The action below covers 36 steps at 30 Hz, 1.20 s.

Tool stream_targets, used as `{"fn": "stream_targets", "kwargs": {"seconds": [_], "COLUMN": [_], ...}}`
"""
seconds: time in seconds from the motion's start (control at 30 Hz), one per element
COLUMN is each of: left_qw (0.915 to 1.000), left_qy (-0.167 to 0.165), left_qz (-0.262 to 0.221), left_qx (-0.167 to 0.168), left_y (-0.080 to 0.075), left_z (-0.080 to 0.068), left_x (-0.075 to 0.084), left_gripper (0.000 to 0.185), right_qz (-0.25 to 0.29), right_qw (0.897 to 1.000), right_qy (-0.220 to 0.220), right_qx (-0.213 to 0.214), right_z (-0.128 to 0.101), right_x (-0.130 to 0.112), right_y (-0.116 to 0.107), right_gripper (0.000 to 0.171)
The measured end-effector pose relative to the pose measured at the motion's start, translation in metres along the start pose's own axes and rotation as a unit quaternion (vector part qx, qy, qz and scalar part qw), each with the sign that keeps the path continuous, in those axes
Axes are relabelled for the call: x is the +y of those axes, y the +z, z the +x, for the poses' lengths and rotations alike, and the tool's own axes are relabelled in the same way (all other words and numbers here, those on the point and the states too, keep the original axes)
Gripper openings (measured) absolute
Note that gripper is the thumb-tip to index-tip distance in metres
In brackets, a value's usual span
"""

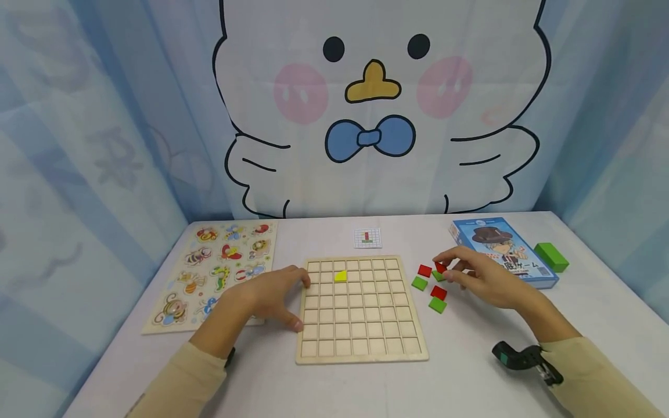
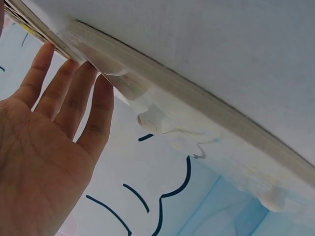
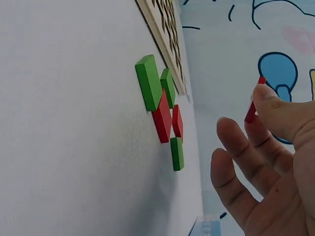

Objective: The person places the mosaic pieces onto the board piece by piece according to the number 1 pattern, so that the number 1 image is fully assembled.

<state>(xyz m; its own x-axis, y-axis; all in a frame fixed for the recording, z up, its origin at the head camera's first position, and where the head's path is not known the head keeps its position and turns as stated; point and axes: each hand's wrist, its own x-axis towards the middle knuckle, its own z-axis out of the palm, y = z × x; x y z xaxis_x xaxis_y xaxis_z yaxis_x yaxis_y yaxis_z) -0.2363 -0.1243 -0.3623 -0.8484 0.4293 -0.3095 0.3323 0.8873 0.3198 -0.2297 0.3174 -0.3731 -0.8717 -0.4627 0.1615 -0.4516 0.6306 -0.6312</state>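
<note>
A wooden grid board point(image 1: 363, 351) lies flat on the table, with one yellow piece point(image 1: 341, 277) in a cell near its top. My left hand point(image 1: 266, 293) rests along the board's left edge, thumb low and fingers higher up, the fingers nearly straight in the left wrist view. Between thumb and fingers my right hand point(image 1: 483, 278) pinches a small red tile point(image 3: 251, 112), raised above the table. Under and beside that hand lie loose tiles: a red tile point(image 1: 425, 270), another red tile point(image 1: 438, 293), and green tiles point(image 1: 437, 305).
A small pattern card point(image 1: 367, 238) lies behind the board. On the left is a picture puzzle board point(image 1: 209, 278) with knobbed insect and animal pieces. A blue game box point(image 1: 507, 249) and a green block point(image 1: 551, 257) stand at the right. A curtain point(image 1: 366, 186) hangs behind the table.
</note>
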Motion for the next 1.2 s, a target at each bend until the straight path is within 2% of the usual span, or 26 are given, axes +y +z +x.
{"fn": "stream_targets", "kwargs": {"seconds": [0.47,0.8,1.2], "left_qw": [0.9999,0.9999,0.9999], "left_qy": [0.008,0.003,0.003], "left_qz": [-0.006,-0.010,-0.011], "left_qx": [-0.007,-0.002,-0.001], "left_y": [0.000,-0.002,0.000], "left_z": [0.000,-0.002,-0.001], "left_x": [0.000,0.001,-0.002], "left_gripper": [0.076,0.076,0.076], "right_qz": [0.035,0.028,0.055], "right_qw": [0.999,0.997,0.996], "right_qy": [-0.024,-0.058,-0.071], "right_qx": [0.025,0.033,0.017], "right_z": [0.017,0.034,0.055], "right_x": [-0.009,-0.020,-0.033], "right_y": [0.011,0.024,0.034], "right_gripper": [0.030,0.029,0.030]}}
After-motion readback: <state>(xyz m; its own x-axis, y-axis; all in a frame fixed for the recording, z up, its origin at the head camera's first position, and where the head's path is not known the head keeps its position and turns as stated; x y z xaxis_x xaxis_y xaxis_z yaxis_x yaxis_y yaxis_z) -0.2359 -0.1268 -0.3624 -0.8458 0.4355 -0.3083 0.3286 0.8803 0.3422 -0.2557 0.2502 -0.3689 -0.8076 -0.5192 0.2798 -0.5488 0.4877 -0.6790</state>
